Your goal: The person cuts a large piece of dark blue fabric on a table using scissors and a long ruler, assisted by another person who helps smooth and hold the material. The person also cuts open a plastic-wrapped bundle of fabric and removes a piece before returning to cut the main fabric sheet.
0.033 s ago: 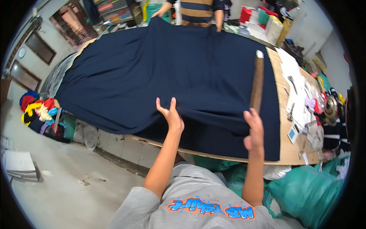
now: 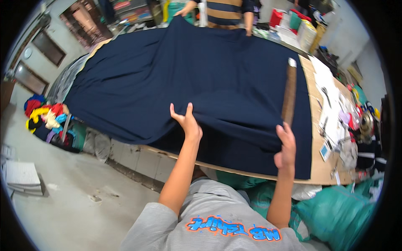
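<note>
A large dark navy cloth [image 2: 217,83] is spread over the table, wrinkled toward the left and raised in a fold near me. My left hand [image 2: 189,124] grips the raised fold at the near middle, two digits stretched out and the others curled. My right hand [image 2: 287,148] pinches the other end of that fold, near the cloth's right side. Just beyond it lies a long brown bar [image 2: 289,92] with a white far end; its near end is hidden by or meets my fingers. Across the table a co-worker's hand [image 2: 183,11] lifts the far edge into a peak.
The wooden tabletop [image 2: 316,167] shows at the right, with white paper [image 2: 324,81], scissors [image 2: 325,95] and a calculator [image 2: 325,150]. Green sacks [image 2: 335,209] bulge below the right edge. A colourful cloth heap [image 2: 46,117] stands off the left end; stacked papers [image 2: 21,178] lie lower left.
The whole view has shifted slightly, so most things sit a little farther right. Both my hands keep their hold on the cloth.
</note>
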{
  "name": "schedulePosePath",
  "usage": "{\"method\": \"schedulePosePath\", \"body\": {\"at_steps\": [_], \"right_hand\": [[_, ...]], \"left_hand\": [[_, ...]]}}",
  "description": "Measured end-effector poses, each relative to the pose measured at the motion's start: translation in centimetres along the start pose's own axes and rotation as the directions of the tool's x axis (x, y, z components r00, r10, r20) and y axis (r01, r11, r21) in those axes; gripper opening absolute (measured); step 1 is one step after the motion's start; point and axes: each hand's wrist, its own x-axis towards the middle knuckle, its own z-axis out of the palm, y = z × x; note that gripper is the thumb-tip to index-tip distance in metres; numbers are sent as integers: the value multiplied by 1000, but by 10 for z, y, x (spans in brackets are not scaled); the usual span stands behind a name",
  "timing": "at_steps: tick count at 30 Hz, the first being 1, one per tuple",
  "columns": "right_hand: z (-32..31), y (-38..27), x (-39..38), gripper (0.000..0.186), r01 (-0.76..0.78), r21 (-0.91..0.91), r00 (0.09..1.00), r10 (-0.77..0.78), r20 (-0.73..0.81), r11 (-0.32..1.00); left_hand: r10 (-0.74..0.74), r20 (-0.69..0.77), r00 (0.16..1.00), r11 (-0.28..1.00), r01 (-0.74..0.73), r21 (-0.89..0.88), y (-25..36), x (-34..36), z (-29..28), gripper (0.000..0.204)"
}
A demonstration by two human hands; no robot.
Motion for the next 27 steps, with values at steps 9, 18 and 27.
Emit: {"method": "schedulePosePath", "body": {"at_steps": [9,18,27], "right_hand": [[86,82,0,42,83,-59,992,-88,-87,995],[67,168,-13,28,-179,-244,976,141,-164,953],[52,256,-38,80,-451,-420,882,321,-346,787]], "left_hand": [[293,-215,932,929,-224,296,147,211,-131,57],[371,-72,926,642,-200,740,117,196,-225,40],[193,164,967,433,-234,871,129,201,-281,29]]}}
